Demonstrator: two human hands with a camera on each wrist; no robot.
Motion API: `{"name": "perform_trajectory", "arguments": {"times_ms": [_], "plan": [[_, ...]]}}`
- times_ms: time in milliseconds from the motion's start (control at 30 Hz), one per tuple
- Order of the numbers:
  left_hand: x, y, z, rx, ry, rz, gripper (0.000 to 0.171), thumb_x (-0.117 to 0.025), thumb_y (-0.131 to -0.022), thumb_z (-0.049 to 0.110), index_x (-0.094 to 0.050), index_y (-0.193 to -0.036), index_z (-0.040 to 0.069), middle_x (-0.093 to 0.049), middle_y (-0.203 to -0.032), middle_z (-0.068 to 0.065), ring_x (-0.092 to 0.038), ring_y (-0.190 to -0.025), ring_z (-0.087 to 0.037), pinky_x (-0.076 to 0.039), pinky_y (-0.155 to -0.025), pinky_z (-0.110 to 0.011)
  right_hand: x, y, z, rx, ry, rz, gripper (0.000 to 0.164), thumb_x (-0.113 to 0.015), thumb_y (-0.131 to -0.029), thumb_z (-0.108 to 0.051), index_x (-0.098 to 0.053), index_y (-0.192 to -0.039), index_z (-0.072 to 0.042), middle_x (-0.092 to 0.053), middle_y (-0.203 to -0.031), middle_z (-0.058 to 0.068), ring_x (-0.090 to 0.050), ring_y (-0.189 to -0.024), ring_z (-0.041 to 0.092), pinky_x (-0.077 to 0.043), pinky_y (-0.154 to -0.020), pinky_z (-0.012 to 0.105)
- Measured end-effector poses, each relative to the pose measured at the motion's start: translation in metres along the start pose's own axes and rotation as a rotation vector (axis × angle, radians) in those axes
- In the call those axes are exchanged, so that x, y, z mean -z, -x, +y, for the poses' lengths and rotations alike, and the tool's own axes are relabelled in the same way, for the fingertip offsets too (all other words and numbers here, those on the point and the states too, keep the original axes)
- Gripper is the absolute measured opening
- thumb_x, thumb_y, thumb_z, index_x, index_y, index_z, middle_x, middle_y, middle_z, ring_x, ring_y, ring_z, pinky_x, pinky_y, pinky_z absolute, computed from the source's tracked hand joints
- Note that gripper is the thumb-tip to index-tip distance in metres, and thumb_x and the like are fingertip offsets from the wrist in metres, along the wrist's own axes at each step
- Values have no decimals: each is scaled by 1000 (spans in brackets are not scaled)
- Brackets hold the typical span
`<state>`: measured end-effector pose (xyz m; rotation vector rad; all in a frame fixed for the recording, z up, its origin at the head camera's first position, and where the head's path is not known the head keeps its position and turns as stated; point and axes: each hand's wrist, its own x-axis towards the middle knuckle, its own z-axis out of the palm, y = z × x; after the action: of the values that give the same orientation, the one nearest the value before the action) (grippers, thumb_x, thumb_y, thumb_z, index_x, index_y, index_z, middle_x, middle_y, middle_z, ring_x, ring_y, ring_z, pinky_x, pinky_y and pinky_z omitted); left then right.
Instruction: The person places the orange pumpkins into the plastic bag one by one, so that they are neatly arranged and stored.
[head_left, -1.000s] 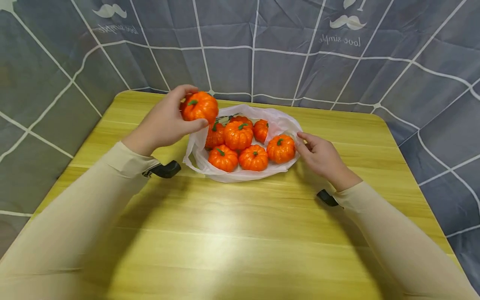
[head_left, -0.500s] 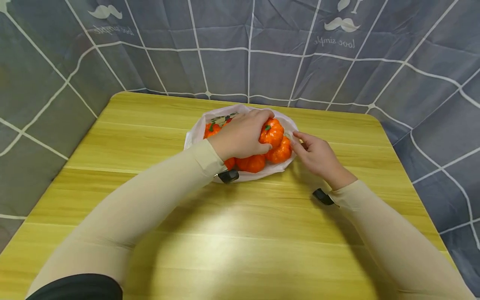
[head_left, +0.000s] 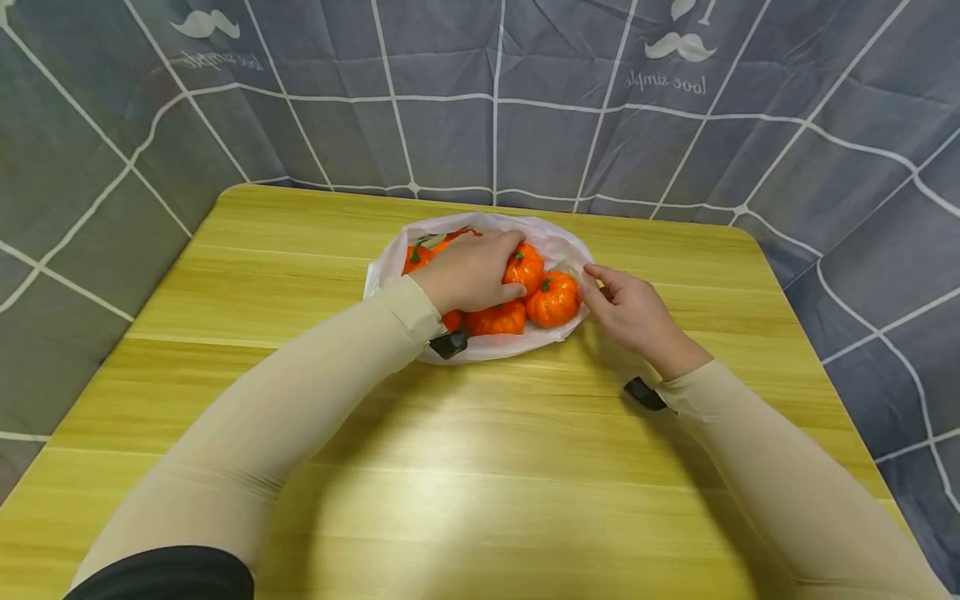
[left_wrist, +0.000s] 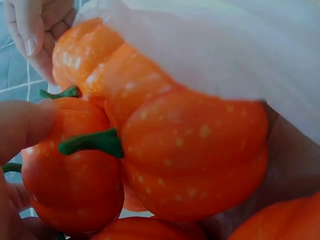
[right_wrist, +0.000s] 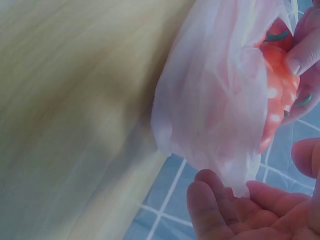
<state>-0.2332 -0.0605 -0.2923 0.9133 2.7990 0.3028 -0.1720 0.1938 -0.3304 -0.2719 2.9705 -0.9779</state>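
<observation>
A white plastic bag stands open on the table with several orange toy pumpkins in it, glossy and green-stemmed. Reaching into it, my left hand grips one pumpkin, its thumb on the top by the stem. The hand covers part of the heap. Another pumpkin lies beside the held one, at the bag's right side, and one more sits in front. My right hand holds the bag's right edge with curled fingers; its thumb is apart from them in the right wrist view.
The wood-grain table extends in front of the bag and to both sides. Grey cloth with white grid lines hangs behind and beside it. A dark wrist camera sits under the left wrist, close to the bag's front rim.
My left hand has carried its pumpkin from the bag's left side over to the right and down among the others. The right hand has stayed at the bag's right edge.
</observation>
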Motion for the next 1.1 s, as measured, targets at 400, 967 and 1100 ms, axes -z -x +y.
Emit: {"name": "perform_trajectory", "arguments": {"times_ms": [400, 967, 1100], "plan": [[-3, 1, 1, 29, -99, -7, 82, -57, -102, 58, -30, -165, 12, -41, -167, -11, -37, -156, -34, -13, -130, -62, 0, 0, 1, -22, 5, -37, 57, -49, -110, -38, -50, -157, -6, -75, -122, 22, -68, -102, 33, -53, -84, 40], [13, 48, -30, -53, -20, 145, 70, -65, -101, 46, -44, -161, 15, -42, -167, -7, -35, -157, -30, -16, -132, -58, 2, -2, 8, -28, -26, -89, 61, -54, -109, -36, -44, -159, -4, -57, -149, 25, -68, -123, 42, -55, -103, 58], [19, 72, -54, -76, 36, 245, 66, -66, -102, 40, -47, -158, 11, -46, -163, -12, -32, -158, -36, -18, -131, -57, 9, 2, 13, -24, -22, -58, 59, -55, -108, -33, -44, -158, -2, -47, -159, 24, -65, -126, 46, -54, -104, 60]]}}
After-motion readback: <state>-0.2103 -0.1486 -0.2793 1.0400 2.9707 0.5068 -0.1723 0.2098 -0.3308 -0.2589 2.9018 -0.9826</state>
